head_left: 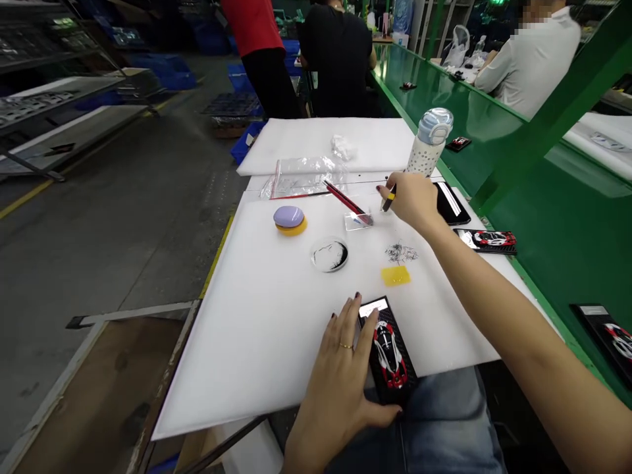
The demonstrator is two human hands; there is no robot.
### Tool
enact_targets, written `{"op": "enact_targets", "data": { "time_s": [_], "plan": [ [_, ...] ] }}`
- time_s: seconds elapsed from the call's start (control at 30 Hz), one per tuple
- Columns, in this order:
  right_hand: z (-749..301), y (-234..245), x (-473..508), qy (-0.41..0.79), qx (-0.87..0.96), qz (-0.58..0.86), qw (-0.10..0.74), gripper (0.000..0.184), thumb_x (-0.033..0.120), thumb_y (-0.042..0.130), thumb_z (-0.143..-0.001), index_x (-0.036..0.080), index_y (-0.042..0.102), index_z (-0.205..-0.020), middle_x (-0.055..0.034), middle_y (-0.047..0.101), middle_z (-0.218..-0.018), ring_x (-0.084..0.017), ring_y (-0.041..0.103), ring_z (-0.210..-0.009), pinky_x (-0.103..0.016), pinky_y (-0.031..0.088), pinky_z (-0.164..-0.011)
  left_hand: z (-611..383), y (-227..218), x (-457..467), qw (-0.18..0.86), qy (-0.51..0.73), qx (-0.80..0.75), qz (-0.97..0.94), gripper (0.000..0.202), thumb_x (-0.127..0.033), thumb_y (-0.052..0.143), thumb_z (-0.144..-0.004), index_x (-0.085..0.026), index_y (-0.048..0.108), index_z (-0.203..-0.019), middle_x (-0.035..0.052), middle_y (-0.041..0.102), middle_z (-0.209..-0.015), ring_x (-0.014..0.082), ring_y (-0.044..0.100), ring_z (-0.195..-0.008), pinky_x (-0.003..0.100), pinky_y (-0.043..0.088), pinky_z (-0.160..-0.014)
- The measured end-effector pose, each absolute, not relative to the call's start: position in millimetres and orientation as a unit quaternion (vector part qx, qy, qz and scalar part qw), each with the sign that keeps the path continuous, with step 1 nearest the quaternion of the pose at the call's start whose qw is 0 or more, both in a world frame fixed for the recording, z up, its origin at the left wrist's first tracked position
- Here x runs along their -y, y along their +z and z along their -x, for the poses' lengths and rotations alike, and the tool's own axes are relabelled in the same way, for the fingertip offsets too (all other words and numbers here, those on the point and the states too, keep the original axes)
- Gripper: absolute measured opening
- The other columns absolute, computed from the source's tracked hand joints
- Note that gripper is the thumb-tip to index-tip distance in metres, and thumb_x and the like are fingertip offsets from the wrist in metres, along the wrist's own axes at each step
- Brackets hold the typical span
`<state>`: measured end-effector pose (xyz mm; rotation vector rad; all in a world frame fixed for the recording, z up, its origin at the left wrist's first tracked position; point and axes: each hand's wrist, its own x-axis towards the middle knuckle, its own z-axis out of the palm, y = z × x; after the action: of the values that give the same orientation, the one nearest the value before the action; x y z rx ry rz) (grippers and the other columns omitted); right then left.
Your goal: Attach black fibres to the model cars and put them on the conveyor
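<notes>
My left hand (340, 368) lies with long, spread fingers along a model car (390, 352) on a black base. Its index finger rests near the white label and its thumb at the near end, spanning the base at the table's front edge. My right hand (409, 197) reaches to the far right of the table, pinching a slim dark tool with a yellow band (390, 199); its exact kind is unclear. Close by are red-and-black tweezers (348, 199), resting on a small clear plate (359, 222). The bottle (427, 145) stands behind that hand.
A round dish with black smears (329, 255), a yellow piece (395, 276), black marks (401, 253) and a purple-and-yellow oval object (289, 219) lie on the white table (237, 316). Another model car (486, 239) sits at the right edge. A clear bag (306, 176) lies behind; people sit beyond.
</notes>
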<state>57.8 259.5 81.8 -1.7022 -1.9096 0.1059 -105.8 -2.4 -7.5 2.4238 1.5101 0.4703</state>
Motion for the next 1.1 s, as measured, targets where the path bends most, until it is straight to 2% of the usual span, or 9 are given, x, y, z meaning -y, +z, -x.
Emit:
{"op": "enact_targets", "data": {
  "time_s": [0.13, 0.23, 0.27, 0.33, 0.4, 0.47, 0.73, 1.0, 1.1],
  "plan": [
    [-64.9, 93.4, -247.7, -0.003, 0.728, 0.608, 0.318, 0.022, 0.025, 0.063, -0.094, 0.022, 0.052, -0.075, 0.0019, 0.045, -0.07, -0.018, 0.055, -0.08, -0.035, 0.04, -0.085, 104.3, -5.8, -2.3, 0.122, 0.145, -0.511, -0.838, 0.146, -0.072, 0.092, -0.044, -0.015, 0.021, -0.158, 0.0301, 0.025, -0.166, 0.0478, 0.031, -0.152, 0.07, 0.039, -0.115],
    [-80.3, 87.7, -192.4, -0.035, 0.735, 0.513, 0.442, 0.028, 0.027, 0.059, -0.094, 0.024, 0.044, -0.071, 0.0004, 0.047, -0.074, -0.016, 0.048, -0.072, -0.034, 0.038, -0.076, 102.5, -6.6, -2.2, 0.108, 0.142, -0.509, -0.842, 0.143, -0.071, 0.09, -0.046, -0.012, 0.024, -0.158, 0.0274, 0.03, -0.165, 0.0454, 0.032, -0.152, 0.066, 0.035, -0.119],
    [-83.9, 79.9, -167.9, -0.007, 0.716, 0.473, 0.514, 0.031, 0.03, 0.06, -0.095, 0.024, 0.042, -0.07, 0.0009, 0.045, -0.07, -0.015, 0.043, -0.067, -0.033, 0.036, -0.07, 102.0, -6.6, -2.0, 0.102, 0.143, -0.51, -0.842, 0.141, -0.07, 0.089, -0.047, -0.011, 0.025, -0.158, 0.0265, 0.032, -0.165, 0.0446, 0.032, -0.152, 0.064, 0.034, -0.12],
    [-87.5, 57.6, -117.6, 0.187, 0.617, 0.452, 0.617, 0.037, 0.031, 0.063, -0.094, 0.025, 0.039, -0.067, 0.0047, 0.033, -0.059, -0.013, 0.032, -0.052, -0.03, 0.028, -0.053, 101.3, -6.1, -1.6, 0.093, 0.146, -0.513, -0.841, 0.136, -0.069, 0.088, -0.05, -0.01, 0.028, -0.157, 0.0249, 0.034, -0.164, 0.0434, 0.033, -0.152, 0.063, 0.032, -0.121],
    [-86.4, 33.7, -76.5, 0.412, 0.502, 0.46, 0.605, 0.038, 0.029, 0.067, -0.091, 0.024, 0.04, -0.066, 0.0067, 0.028, -0.055, -0.011, 0.025, -0.047, -0.027, 0.022, -0.047, 100.8, -5.1, -1.4, 0.09, 0.145, -0.517, -0.839, 0.13, -0.068, 0.086, -0.055, -0.01, 0.03, -0.156, 0.0236, 0.035, -0.164, 0.0423, 0.033, -0.152, 0.06, 0.03, -0.122],
    [-82.6, 16.4, -52.3, 0.505, 0.416, 0.467, 0.595, 0.04, 0.028, 0.07, -0.089, 0.023, 0.039, -0.064, 0.0074, 0.027, -0.053, -0.009, 0.021, -0.046, -0.025, 0.019, -0.044, 100.3, -4.0, -1.3, 0.091, 0.143, -0.518, -0.839, 0.126, -0.069, 0.083, -0.058, -0.01, 0.031, -0.156, 0.0231, 0.035, -0.164, 0.0418, 0.033, -0.152, 0.059, 0.027, -0.123],
    [-79.9, 7.5, -49.2, 0.503, 0.39, 0.493, 0.594, 0.036, 0.025, 0.073, -0.088, 0.022, 0.045, -0.066, 0.0076, 0.027, -0.055, -0.009, 0.028, -0.049, -0.024, 0.021, -0.047, 98.4, -3.4, -0.7, 0.088, 0.149, -0.524, -0.834, 0.121, -0.066, 0.082, -0.061, -0.009, 0.033, -0.155, 0.0238, 0.036, -0.164, 0.0423, 0.034, -0.151, 0.058, 0.025, -0.124],
    [-78.0, 11.1, -46.3, 0.5, 0.374, 0.495, 0.604, 0.038, 0.025, 0.076, -0.082, 0.023, 0.044, -0.06, 0.0076, 0.028, -0.051, -0.009, 0.025, -0.046, -0.025, 0.018, -0.045, 99.2, -2.0, 0.3, 0.094, 0.164, -0.525, -0.83, 0.117, -0.061, 0.084, -0.061, -0.009, 0.035, -0.153, 0.0239, 0.038, -0.163, 0.0428, 0.036, -0.15, 0.059, 0.028, -0.122],
    [-84.5, 27.3, -65.7, 0.406, 0.424, 0.489, 0.645, 0.036, 0.027, 0.076, -0.081, 0.024, 0.045, -0.061, 0.0071, 0.034, -0.051, -0.01, 0.026, -0.044, -0.026, 0.022, -0.043, 101.2, -1.1, 2.8, 0.11, 0.186, -0.519, -0.827, 0.109, -0.058, 0.083, -0.062, -0.008, 0.038, -0.148, 0.0248, 0.039, -0.162, 0.0416, 0.035, -0.151, 0.06, 0.029, -0.124]
  ]
}}
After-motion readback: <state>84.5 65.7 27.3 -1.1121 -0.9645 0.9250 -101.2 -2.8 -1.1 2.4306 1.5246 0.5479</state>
